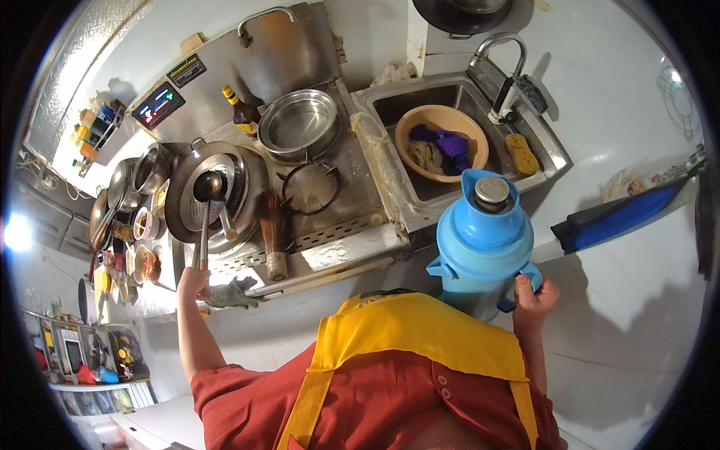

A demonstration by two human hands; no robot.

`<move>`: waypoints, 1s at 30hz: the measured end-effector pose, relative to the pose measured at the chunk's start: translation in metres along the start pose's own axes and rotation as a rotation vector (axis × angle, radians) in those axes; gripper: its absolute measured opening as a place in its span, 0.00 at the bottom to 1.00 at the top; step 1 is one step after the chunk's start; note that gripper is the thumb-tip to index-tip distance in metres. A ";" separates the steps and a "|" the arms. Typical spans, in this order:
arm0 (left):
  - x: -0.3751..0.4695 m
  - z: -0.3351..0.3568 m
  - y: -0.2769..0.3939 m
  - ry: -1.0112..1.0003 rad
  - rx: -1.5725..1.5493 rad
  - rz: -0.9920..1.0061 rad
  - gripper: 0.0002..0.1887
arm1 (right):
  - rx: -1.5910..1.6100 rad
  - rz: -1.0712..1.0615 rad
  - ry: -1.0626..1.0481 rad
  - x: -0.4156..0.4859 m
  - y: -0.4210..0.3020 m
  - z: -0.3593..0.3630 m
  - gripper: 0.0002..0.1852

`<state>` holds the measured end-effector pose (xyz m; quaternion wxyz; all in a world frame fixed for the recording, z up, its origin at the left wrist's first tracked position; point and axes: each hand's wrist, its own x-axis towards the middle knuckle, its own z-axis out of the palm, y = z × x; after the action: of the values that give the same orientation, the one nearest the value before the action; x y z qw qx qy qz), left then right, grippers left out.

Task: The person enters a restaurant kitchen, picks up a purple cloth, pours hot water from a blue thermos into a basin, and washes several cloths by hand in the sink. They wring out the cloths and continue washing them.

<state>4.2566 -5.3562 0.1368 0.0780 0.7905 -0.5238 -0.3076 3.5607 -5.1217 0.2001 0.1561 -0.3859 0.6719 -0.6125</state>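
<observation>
My left hand (194, 286) grips the end of a metal ladle's handle; a second handle end seems to lie beside it. The ladle's bowl (208, 185) rests over a perforated metal strainer (194, 207), which sits in a large wok (179, 222) on the stove. The strainer's own short handle (227, 225) points towards me. My right hand (535, 297) is closed around the handle of a blue thermos flask (485, 242). The flask stands upright in front of the sink, a silvery stopper (491, 191) in its mouth. Its lower part is hidden by my yellow apron (419, 326).
A tan basin (402, 143) with purple cloth sits in the steel sink (427, 212), below a tap (523, 50). On the stove are a brush (274, 236), a burner ring (310, 188), a metal pan (298, 126) and a sauce bottle (243, 115). Bowls and pots crowd the left counter.
</observation>
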 end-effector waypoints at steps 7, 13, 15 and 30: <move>-0.072 0.020 0.278 0.187 -0.204 0.676 0.11 | -0.110 0.023 0.056 0.014 0.005 0.002 0.20; -0.142 0.093 0.498 -0.478 -0.171 1.588 0.16 | -0.132 0.061 0.090 0.033 -0.009 0.026 0.18; -0.148 0.121 0.545 -0.545 -0.096 1.743 0.21 | -0.233 0.093 0.114 0.040 -0.017 0.033 0.18; -0.004 0.194 0.657 -0.996 -0.497 1.450 0.27 | -0.418 0.401 0.267 0.120 -0.031 0.078 0.20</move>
<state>3.6329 -5.6025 0.2761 0.1851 0.0041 -0.7840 -0.5925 3.5458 -5.2599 0.2450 0.1015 -0.1856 0.8606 -0.4632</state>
